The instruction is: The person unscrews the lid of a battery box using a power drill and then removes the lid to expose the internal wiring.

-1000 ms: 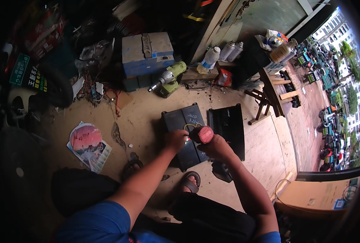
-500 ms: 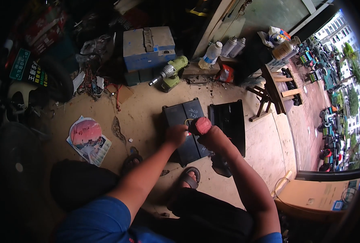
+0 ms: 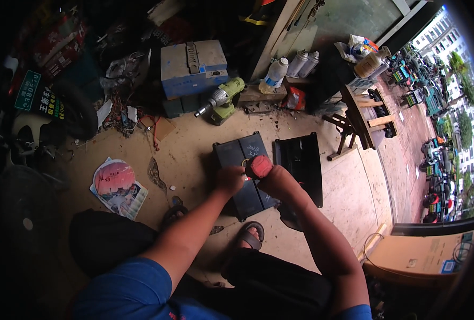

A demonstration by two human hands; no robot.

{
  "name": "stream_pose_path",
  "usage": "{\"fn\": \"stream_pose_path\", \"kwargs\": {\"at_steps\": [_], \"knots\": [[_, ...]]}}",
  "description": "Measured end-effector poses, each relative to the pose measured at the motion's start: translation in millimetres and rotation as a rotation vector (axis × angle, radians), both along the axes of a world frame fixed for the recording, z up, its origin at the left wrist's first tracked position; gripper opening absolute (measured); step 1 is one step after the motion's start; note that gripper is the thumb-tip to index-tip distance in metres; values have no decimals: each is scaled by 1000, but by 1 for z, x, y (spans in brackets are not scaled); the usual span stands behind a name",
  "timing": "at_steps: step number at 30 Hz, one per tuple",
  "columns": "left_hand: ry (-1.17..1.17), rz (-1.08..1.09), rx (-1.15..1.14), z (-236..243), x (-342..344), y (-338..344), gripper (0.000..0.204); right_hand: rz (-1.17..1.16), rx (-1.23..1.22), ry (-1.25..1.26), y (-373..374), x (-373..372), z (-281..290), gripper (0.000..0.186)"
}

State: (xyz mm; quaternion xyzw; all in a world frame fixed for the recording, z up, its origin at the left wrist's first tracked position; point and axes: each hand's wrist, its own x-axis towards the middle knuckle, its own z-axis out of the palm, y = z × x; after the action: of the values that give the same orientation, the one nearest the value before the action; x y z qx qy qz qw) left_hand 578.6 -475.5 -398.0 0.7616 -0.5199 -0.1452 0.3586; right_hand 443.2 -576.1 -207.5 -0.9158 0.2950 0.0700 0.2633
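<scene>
My right hand (image 3: 275,183) grips a cordless power driver with a round red back end (image 3: 261,166) and a dark base that shows beneath my wrist. The tool is over a black box-shaped case (image 3: 236,149) with pale handwritten marks, lying on the floor in front of my feet. At the middle of that case, my left hand (image 3: 230,180) is closed with its fingers close to the tool's front. A thin yellow wire loop shows just above those fingers. What they pinch is hidden. Right of the case lies an open black cover or tray (image 3: 306,160).
A green impact wrench (image 3: 225,98) stands beyond the case, near a grey-blue toolbox (image 3: 194,66). Bottles and spray cans (image 3: 298,64) line a ledge. A round pink fan (image 3: 114,178) lies left, a wooden stool (image 3: 367,117) right, and a cardboard box (image 3: 413,253) lower right.
The driver's red end and my right hand have shifted slightly left. My left hand stays by the middle of the case, still closed.
</scene>
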Motion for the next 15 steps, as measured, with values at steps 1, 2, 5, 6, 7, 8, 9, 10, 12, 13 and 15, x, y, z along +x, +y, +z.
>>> {"fn": "stream_pose_path", "kwargs": {"at_steps": [1,2,5,6,7,8,9,10,12,13,15], "knots": [[0,3,1,0,1,1,15,3,1,0,3,2,6,9],[-7,16,1,1,2,3,15,-25,42,-18,5,4,10,9],[-9,20,5,6,0,0,17,-100,99,-22,4,1,10,10],[-4,13,12,9,-1,-1,17,-144,117,-8,2,-2,6,12],[-1,11,11,11,-3,-2,17,-146,116,-5,0,-6,0,12],[15,2,19,14,-5,-3,17,-180,140,3,-4,-12,-7,15],[23,2,30,15,-2,-1,17,-205,169,5,-4,-11,-8,20],[21,7,32,10,0,1,17,-199,172,3,-4,-11,-8,20],[19,27,-40,6,0,1,20,-314,290,9,-4,-13,-1,30],[23,28,-40,7,0,-1,20,-314,289,12,-5,-13,5,30],[111,-9,73,12,-1,-3,18,-381,340,140,-7,-12,22,40]]}}
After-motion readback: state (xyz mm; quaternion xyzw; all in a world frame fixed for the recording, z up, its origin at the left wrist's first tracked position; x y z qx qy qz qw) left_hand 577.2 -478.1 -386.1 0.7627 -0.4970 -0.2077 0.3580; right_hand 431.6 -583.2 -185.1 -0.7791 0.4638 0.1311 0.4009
